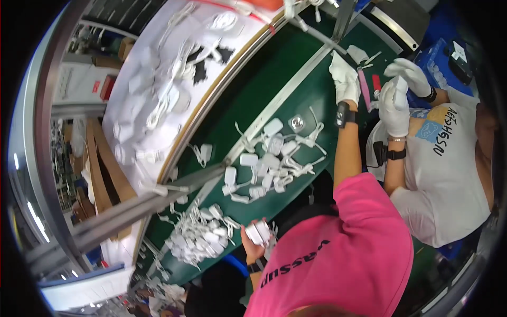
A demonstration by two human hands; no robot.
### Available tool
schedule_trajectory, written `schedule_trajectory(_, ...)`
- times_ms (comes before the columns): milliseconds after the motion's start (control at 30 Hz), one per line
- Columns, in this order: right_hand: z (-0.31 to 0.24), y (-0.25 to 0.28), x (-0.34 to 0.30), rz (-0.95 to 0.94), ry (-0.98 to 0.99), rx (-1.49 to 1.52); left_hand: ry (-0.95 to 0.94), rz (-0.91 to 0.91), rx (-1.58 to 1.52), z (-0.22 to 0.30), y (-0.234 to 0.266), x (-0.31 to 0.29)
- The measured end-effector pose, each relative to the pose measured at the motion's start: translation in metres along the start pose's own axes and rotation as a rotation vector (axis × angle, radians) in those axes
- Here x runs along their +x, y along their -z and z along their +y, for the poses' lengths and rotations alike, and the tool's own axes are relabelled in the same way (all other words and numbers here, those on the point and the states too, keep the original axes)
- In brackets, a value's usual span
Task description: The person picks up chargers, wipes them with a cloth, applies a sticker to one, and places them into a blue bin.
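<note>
Head camera view, looking down at the pink-sleeved wearer's hands over a long green bench (pixel 296 58) with a curved look from the lens. The left hand (pixel 255 238) is at the near edge, fingers curled around white, blocky plastic adapters (pixel 258 232); can't tell how many are in that grip. So those are up in the hand, just right of a big tangled heap of white adapters and cables (pixel 200 235) on the green surface.

Right arm is stretched way out toward the far end. Its hand, in a white fabric glove (pixel 345 79), has the fingers bunched close together and pointing away, but honestly I can't tell if they're pinching anything. A flat pink strip (pixel 364 90) is just beside it, plus a small red rectangular piece (pixel 376 82) a bit further right.

Between the two hands there's a looser spread of white adapters with cords (pixel 272 161), with a round, shiny clear-looking item (pixel 297 123) near its far side. Over on the right, a co-worker in a white T-shirt (pixel 449 174) has a white box-shaped item (pixel 400 89) in hand.
</note>
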State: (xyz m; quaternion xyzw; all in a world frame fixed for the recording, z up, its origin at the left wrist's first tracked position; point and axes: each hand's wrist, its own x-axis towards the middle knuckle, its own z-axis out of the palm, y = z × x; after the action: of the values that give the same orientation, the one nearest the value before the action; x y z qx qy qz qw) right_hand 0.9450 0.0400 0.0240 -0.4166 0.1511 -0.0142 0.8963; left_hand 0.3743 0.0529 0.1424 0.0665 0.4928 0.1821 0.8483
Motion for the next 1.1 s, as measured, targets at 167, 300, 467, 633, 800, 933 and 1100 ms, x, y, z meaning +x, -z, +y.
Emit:
schedule_trajectory(167,-0.032,0.014,-0.132,-0.346,-0.436,-0.011,-0.08,-0.003,-0.035,0.007,-0.008,-0.008)
schedule_trajectory(300,-0.039,0.022,-0.175,-0.58,-0.064,-0.827,-0.075,-0.215,-0.21,0.019,-0.032,-0.022)
schedule_trajectory(467,-0.018,0.017,-0.202,-1.257,1.012,-1.503,-0.121,-0.278,-0.282,0.035,-0.071,-0.033)
schedule_trajectory(633,-0.013,0.001,-0.217,-1.372,1.155,-1.6,-0.175,-0.248,-0.283,0.047,-0.086,-0.038)
schedule_trajectory(800,0.015,0.018,-0.198,-1.126,1.011,-1.294,-0.183,-0.467,-0.339,0.049,-0.096,-0.039)
schedule_trajectory(933,0.035,0.031,-0.196,-1.017,0.807,-1.252,-0.221,-0.497,-0.375,0.048,-0.099,-0.047)
schedule_trajectory(1100,0.044,0.043,-0.133,-0.698,0.408,-0.882,-0.242,-0.503,-0.424,0.049,-0.107,-0.053)
